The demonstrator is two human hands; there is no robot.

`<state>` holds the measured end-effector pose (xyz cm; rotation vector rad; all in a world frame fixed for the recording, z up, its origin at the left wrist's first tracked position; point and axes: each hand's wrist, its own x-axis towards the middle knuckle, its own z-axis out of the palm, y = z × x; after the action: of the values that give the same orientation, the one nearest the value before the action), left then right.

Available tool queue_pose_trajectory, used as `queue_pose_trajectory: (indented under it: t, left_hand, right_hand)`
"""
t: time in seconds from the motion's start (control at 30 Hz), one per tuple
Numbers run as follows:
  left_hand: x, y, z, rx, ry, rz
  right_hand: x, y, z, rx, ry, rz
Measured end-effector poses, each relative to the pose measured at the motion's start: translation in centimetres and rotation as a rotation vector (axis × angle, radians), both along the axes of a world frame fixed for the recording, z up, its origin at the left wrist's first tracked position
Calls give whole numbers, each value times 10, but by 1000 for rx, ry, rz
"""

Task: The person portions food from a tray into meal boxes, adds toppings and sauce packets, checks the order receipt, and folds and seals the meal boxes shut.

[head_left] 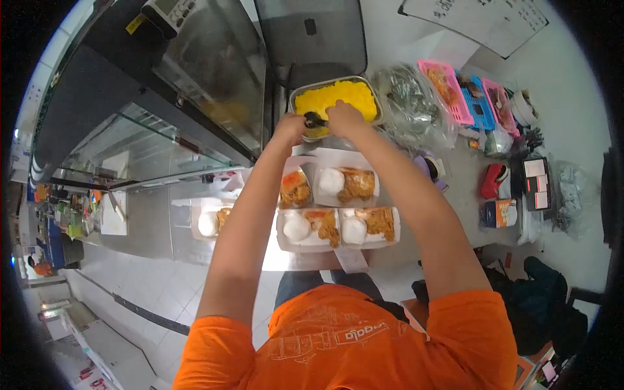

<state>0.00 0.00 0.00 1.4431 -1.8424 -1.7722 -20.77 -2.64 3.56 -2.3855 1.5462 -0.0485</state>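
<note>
At the counter's back, a metal tray [292, 97] holds a soft yellow food [338, 97] that looks like scrambled egg. My right hand [344, 120] is closed over the tray's front part, on what looks like a dark spoon [314, 119]. Beside the tray's front left corner, my left hand [290, 129] has its fingers curled in, touching or very near the spoon's other end; what it grips is hidden. Nearer to me stand several open white paper boxes [305, 248], with round white rice mounds [297, 228] and brown fried chicken [379, 223]. My left forearm covers part of them.
A glass-fronted display cabinet [214, 84] rises on the left. To the right are a clear plastic bag [416, 107], pink basket [448, 91] and blue basket [480, 104]. A red object [495, 181] and small orange box [500, 213] sit further right.
</note>
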Motion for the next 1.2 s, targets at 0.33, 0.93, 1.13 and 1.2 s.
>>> queue_pose_trajectory:
  t: [0.33, 0.93, 1.13, 1.2]
  left_hand:
    - [-12, -30, 39, 940, 742, 1141]
    - [-13, -23, -14, 674, 759, 1471]
    - [-5, -24, -7, 889, 822, 1116]
    - [-12, -22, -9, 737, 1106, 1335]
  right_hand:
    - [34, -20, -34, -193, 140, 199]
    - [57, -21, -23, -276, 139, 207]
    - [85, -54, -27, -232, 267, 373]
    - [93, -51, -23, -47, 373, 499]
